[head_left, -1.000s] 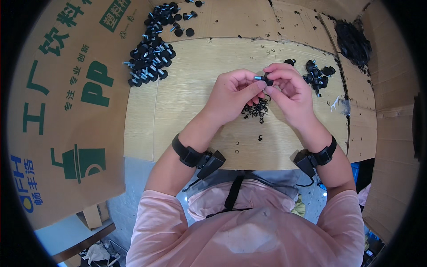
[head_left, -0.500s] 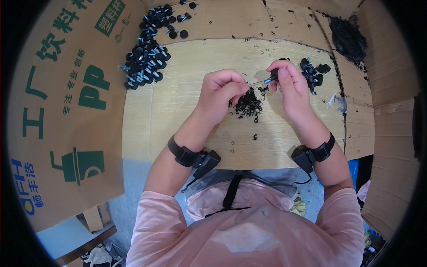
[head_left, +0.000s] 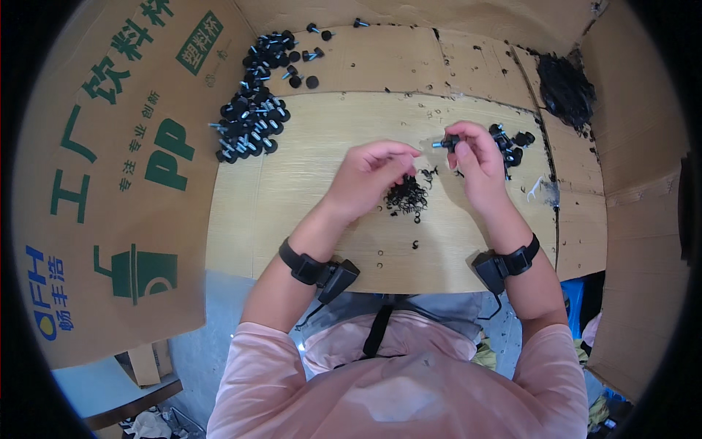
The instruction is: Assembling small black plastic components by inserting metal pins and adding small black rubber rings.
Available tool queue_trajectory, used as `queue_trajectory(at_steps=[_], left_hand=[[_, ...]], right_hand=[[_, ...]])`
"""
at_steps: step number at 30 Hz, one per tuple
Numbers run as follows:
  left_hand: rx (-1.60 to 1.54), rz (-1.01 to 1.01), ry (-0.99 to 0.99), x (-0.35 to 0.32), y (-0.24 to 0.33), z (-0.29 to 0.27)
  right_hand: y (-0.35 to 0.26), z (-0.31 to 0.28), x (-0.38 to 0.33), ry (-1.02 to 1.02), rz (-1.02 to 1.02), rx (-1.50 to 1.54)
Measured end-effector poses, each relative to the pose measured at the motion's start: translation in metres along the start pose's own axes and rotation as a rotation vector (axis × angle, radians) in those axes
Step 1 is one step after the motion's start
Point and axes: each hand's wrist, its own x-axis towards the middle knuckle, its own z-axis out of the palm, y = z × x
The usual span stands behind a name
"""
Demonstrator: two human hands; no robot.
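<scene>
My right hand (head_left: 475, 161) pinches a black-headed bolt (head_left: 449, 143), its bluish threaded shank pointing left. Opposite it, my left hand (head_left: 373, 175) is closed with thumb and fingertips together; whatever lies between them is too small or hidden to name. Just under the left fingertips sits a heap of small black C-shaped rings (head_left: 406, 197), a few of them strayed onto the board. Close behind my right hand is a small cluster of similar black-headed bolts (head_left: 515, 155).
Many more black-headed bolts (head_left: 252, 128) are piled at the far left. A crumpled black bag (head_left: 564, 91) lies at the far right, and a small white plastic piece (head_left: 535, 189) rests right of my right hand. Cardboard walls (head_left: 146, 183) flank the tabletop (head_left: 307, 241).
The thin pin that spanned from my left fingers to the bolt no longer shows there. The bolt has turned to point more squarely left. The whole view has shifted slightly.
</scene>
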Motion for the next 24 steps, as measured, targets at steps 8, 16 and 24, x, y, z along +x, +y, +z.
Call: queue_trajectory(at_steps=[8,16,24], left_hand=[[-0.054,0.08,-0.028,0.001,-0.007,0.0],[-0.059,-0.101,-0.066,0.0,0.0,-0.006],[-0.111,-0.009,-0.068,0.001,-0.01,0.003]], right_hand=[[-0.003,0.003,-0.001,-0.141,0.075,-0.001],[-0.01,0.01,0.001,-0.222,-0.098,-0.161],[-0.008,0.015,-0.004,-0.261,-0.085,-0.104]])
